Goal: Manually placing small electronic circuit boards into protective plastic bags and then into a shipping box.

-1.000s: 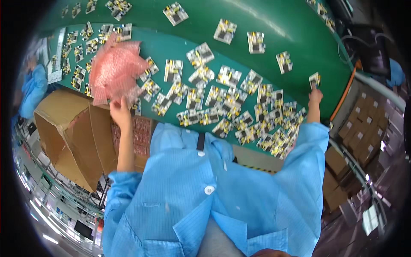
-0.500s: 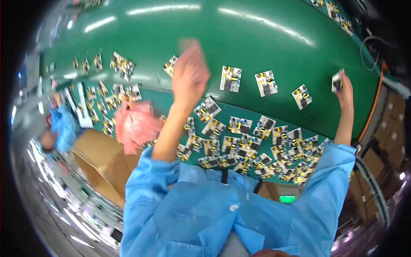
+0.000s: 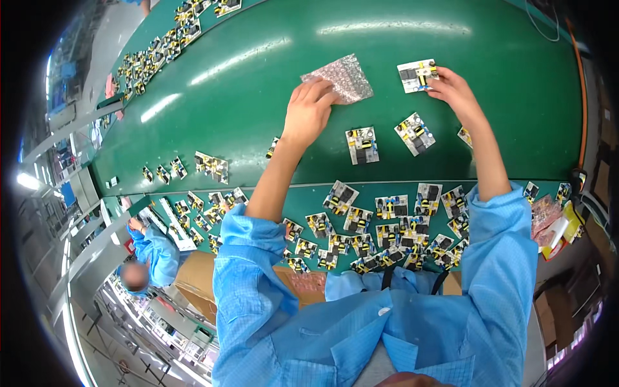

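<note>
Green bench (image 3: pixel 258 109): left hand (image 3: pixel 307 115) pinches bubble wrap (image 3: pixel 351 76), right hand (image 3: pixel 456 97) pinches a circuit board (image 3: pixel 412 74) (too small to read).

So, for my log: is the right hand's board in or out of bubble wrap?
Out: green surface shows between board and bubble wrap.

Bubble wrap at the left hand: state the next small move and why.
Probably bring the circuit board leftward to the bubble wrap: the right hand holds the board, the left hand touches the wrap, and a gap separates board from wrap.
</note>
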Tool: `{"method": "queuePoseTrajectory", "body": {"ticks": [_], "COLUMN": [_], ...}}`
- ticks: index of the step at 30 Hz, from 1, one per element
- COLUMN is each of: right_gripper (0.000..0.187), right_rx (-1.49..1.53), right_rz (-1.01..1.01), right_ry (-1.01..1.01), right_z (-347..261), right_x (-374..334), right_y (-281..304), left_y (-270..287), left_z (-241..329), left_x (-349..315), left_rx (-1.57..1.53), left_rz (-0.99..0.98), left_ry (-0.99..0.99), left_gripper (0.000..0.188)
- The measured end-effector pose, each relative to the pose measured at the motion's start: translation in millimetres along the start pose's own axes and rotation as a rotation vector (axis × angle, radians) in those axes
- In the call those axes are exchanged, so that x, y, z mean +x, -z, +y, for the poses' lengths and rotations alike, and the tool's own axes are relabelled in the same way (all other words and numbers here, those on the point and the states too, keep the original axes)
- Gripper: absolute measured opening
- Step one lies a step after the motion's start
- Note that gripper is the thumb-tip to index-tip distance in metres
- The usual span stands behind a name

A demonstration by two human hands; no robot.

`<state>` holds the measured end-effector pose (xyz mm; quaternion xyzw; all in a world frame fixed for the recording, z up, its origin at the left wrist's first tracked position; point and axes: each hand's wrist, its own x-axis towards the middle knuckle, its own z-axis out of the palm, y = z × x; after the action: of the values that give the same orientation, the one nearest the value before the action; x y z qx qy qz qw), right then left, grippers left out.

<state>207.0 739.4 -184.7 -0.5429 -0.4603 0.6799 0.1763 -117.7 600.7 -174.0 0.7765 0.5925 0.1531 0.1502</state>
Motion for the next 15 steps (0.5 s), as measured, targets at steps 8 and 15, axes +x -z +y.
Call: {"method": "queuePoseTrajectory", "body": {"ticks": [8,15], "right_gripper": [0.044,0.038], "right_rx": [-0.017,-0.082], "right_rz": [-0.157,-0.265], "right_ry": [0.041,0.062], "right_z": [-19.4,-27.8], "right_x": [-7.1,22.4], "right_y": [-1.8,-55.7], "left_y": [2.9,-40.4], "left_z": [20.9,27.1], "left_x": [26.0,49.4], "left_rx": [-0.129,-0.154], "left_rz": [0.254,0.193], "left_ry": [0.065,0.409], "left_gripper": [0.018,0.013]}}
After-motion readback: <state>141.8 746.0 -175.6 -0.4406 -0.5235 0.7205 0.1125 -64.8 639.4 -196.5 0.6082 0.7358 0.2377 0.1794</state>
